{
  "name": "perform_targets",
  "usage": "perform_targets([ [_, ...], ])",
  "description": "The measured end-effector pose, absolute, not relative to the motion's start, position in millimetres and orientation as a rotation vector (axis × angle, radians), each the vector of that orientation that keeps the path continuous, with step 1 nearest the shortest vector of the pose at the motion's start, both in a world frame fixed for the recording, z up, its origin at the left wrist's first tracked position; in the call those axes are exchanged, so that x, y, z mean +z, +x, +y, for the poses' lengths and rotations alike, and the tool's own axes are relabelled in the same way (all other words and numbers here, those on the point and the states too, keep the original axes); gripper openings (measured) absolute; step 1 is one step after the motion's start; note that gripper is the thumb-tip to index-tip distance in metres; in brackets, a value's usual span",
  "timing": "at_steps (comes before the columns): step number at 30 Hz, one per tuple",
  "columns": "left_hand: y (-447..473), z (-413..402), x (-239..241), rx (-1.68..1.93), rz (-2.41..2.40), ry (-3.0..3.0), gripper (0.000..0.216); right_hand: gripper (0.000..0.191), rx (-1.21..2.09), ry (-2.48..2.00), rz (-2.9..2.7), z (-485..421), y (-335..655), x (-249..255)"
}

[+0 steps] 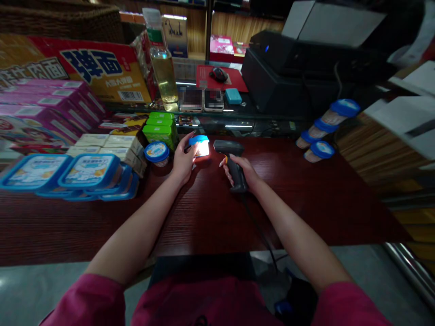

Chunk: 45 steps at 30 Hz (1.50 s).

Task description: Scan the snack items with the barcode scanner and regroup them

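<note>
My left hand (184, 158) is closed around a small blue-lidded cup (200, 145), tilted on its side over the dark red wooden counter (210, 213). My right hand (242, 171) grips the handle of a black barcode scanner (229, 149). The scanner's head points left at the cup, and its light falls bright on the cup's side. A cable runs from the scanner's handle down toward me.
Another blue-lidded cup (157, 154) stands left of my hand, by green boxes (160, 129) and flat blue-lidded tubs (88, 174). Several more cups (322, 136) lie stacked at the right. A bottle of oil (163, 68), a cash register (288, 77) and a noodle carton (95, 68) stand behind.
</note>
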<state>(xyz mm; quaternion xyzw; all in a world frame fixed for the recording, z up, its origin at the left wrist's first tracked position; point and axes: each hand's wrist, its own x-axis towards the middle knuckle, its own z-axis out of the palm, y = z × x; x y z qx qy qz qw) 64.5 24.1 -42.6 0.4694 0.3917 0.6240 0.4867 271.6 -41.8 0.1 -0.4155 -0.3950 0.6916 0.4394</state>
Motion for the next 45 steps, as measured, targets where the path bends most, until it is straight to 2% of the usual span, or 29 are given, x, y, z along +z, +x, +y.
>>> perform_targets([
  [9, 67, 22, -41, 1.496, 0.887, 1.109, 0.062, 0.042, 1.8, -0.914, -0.96, -42, 288, -1],
  [19, 80, 8, -27, 1.383, 1.096, 1.329, 0.047, 0.042, 1.603, -0.923, -0.811, -66, 317, -2],
  [24, 154, -1, -9, 1.252, 0.899, 1.544, 0.044, 0.039, 1.331, -0.982, -0.657, -101, 382, -6],
  [29, 266, -9, 23, 1.151, 0.766, 2.016, 0.031, 0.035, 1.095, -1.056, -0.48, -138, 459, -5],
  [35, 379, 6, 55, 1.361, 0.556, 2.086, 0.024, 0.039, 0.857, -1.001, -0.32, -147, 516, -3],
  [39, 429, 19, 50, 1.423, 0.515, 2.004, 0.026, 0.038, 0.872, -0.923, -0.261, -142, 523, -6],
  [45, 466, 23, 17, 1.434, 0.507, 1.965, 0.029, 0.034, 0.924, -0.866, -0.205, -141, 524, -11],
])
